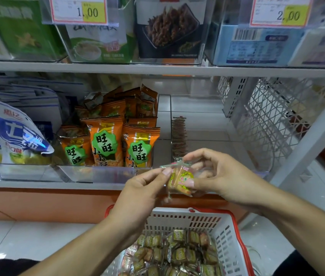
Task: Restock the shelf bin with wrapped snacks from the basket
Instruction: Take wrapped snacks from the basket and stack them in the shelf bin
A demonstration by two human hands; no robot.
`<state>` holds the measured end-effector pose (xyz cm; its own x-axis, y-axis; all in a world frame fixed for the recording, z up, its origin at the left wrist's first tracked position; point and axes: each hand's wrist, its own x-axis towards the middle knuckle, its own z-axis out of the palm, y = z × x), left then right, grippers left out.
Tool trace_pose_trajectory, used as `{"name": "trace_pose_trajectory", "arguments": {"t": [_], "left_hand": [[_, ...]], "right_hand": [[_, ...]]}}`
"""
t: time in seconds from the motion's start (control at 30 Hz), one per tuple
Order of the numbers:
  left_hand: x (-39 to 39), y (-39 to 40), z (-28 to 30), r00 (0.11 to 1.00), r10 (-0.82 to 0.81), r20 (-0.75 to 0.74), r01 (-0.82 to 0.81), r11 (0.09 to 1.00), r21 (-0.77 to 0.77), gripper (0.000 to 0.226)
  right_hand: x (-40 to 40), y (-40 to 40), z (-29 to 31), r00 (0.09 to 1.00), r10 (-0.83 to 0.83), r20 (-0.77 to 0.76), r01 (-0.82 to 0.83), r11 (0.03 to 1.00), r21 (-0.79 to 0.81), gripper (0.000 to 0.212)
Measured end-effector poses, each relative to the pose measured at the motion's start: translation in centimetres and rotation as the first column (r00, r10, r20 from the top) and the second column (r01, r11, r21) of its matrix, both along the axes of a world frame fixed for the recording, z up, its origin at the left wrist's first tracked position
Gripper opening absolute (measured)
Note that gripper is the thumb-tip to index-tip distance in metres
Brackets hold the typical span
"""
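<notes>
Both hands — left hand (143,188), right hand (215,176) — are pinching one wrapped snack (179,180) (placing step), next needing lowering into the clear bin (217,124).

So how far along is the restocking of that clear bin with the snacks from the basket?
Early on. The clear bin on the right holds only a thin row of dark packets along its left wall. In hand: the left hand and right hand both pinch one wrapped snack at the bin's front. Left: the basket still holds many snacks.

Both hands (145,188) (217,176) pinch one wrapped snack (179,179).
</notes>
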<state>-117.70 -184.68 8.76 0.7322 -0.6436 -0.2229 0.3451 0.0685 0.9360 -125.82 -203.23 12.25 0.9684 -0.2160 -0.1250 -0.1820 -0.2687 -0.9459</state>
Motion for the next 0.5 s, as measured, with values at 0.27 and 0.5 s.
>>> {"name": "trace_pose_trajectory", "arguments": {"t": [0.27,0.5], "left_hand": [[0.2,-1.1,-0.1,0.997,-0.018,0.075,0.016,0.999,0.033,0.033],[2.5,-3.7,-1.9,0.363,-0.227,0.904,-0.233,0.917,0.324,0.044]], "right_hand": [[0.3,-1.2,0.6,0.983,0.155,-0.100,-0.175,0.955,-0.240,0.035],[6.8,-7.6,-1.4,0.938,-0.346,-0.034,0.255,0.751,-0.608,0.046]]}}
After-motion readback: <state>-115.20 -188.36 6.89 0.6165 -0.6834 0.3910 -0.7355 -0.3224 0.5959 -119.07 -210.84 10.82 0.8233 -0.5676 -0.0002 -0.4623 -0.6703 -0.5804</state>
